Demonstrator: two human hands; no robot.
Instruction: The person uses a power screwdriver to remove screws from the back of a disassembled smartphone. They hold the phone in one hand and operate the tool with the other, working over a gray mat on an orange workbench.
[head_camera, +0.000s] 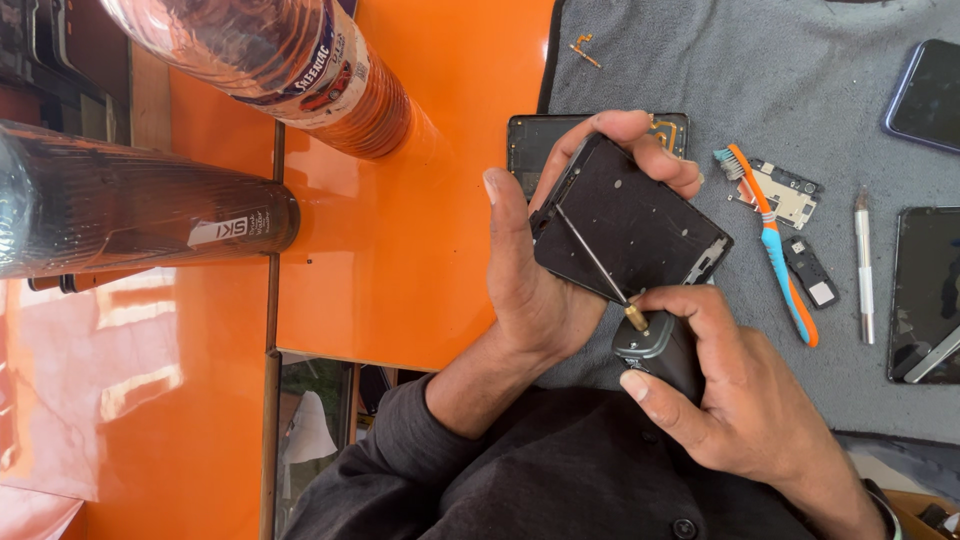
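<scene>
My left hand (540, 270) grips a black phone frame (640, 225), fingers curled over its far edge and thumb along its near side. A screwdriver with a black handle (655, 345) sits in my right hand (730, 390). Its thin metal shaft (592, 258) lies across the frame, with the tip near the frame's upper left part. Both hands hover above a grey cloth mat (800, 80).
On the mat lie another black phone body (525, 145), a blue and orange toothbrush (775, 240), a small circuit board (790, 192), a white-handled tool (863, 262), a small gold part (583, 48) and two dark phones (925, 95) (925, 290). Two plastic bottles (280, 55) (120, 210) stand on the orange table (400, 250).
</scene>
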